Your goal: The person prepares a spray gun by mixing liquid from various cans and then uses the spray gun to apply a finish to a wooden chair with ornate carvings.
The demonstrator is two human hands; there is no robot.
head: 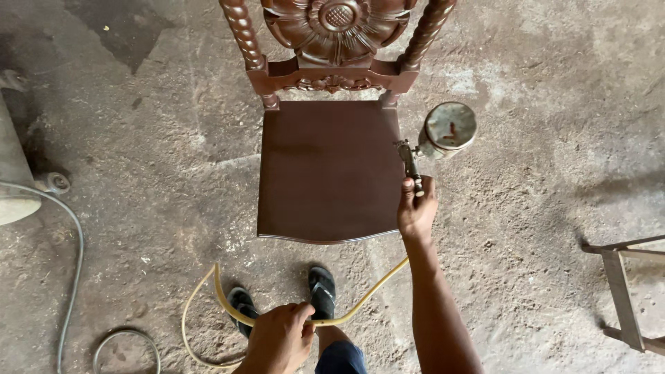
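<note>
Spray gun (435,138) hangs just beyond the chair seat's (329,170) right edge, right hand (416,210) clenched around its handle. Left hand (279,339), near, grips the yellow hose (367,291). Bare concrete floor (526,173) lies open rightward; metal frame (623,291) far right.

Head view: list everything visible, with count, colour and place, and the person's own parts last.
chair: one, dark red-brown carved wood, centre
spray gun: one, grey metal with round cup, by the seat's right edge
yellow hose: one, looping over the floor below the seat
grey hose: one, far left floor
metal frame: one, grey, right edge
concrete floor: grey, dusty
sandals: two, black, below the seat
left hand: gripping the yellow hose
right hand: holding the spray gun's handle
</note>
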